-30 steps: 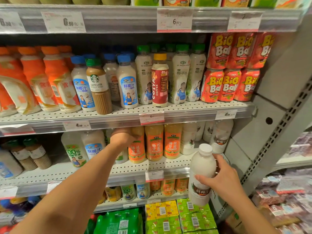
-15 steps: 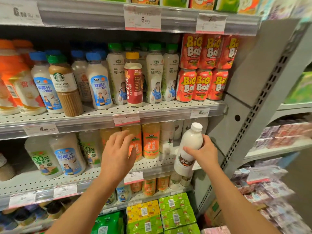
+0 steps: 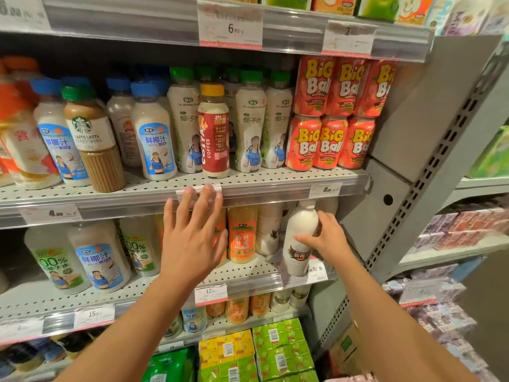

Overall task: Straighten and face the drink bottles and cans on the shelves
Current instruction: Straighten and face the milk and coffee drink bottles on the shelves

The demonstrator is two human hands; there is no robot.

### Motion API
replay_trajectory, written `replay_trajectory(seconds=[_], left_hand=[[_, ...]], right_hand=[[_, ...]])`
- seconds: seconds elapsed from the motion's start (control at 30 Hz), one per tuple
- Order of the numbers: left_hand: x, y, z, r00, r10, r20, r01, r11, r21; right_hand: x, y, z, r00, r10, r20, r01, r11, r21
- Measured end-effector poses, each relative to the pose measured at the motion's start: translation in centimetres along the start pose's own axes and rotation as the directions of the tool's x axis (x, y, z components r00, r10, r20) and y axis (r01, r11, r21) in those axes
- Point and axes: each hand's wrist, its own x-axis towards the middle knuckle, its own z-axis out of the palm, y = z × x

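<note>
Middle shelf (image 3: 256, 274), front edge at four o'clock: white bottle (image 3: 298, 238) held tilted, label outward, probably for slotting into the row. Right hand (image 3: 327, 239) wrapped round it. Left hand (image 3: 192, 238) splayed, grasping nothing, near orange bottles (image 3: 242, 232).

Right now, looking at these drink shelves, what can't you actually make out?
Head view only:
- Orange-labelled juice bottle on the middle shelf: mostly hidden behind the open left hand.
- Back of the white coconut-milk bottle: covered by the right hand gripping it.
- Orange-capped bottles at far left: blurred, cut by the frame edge.
- Grey price tag on the top rail: print too faint.
</note>
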Motion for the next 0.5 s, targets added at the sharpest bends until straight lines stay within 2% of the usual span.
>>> replay_trajectory(seconds=[0.13, 0.27, 0.33, 0.5], left_hand=[[0.1, -0.4, -0.1, 0.999, 0.014, -0.036, -0.014, 1.0, -0.003], [0.3, -0.1, -0.2, 0.999, 0.009, -0.052, -0.009, 1.0, -0.011], [0.3, -0.1, -0.2, 0.998, 0.009, -0.057, -0.009, 1.0, -0.011], [0.3, -0.1, 0.0, 0.998, 0.005, -0.057, -0.006, 1.0, -0.006]], right_hand=[[-0.2, 0.1, 0.4, 0.995, 0.008, -0.102, -0.012, 0.999, -0.033], [0.4, 0.1, 0.9, 0.99, -0.03, -0.141, 0.013, 0.993, -0.12], [0.5, -0.1, 1.2, 0.986, -0.007, -0.168, -0.019, 0.989, -0.15], [0.0, -0.2, 2.8, 0.959, 0.084, -0.272, -0.114, 0.989, -0.097]])
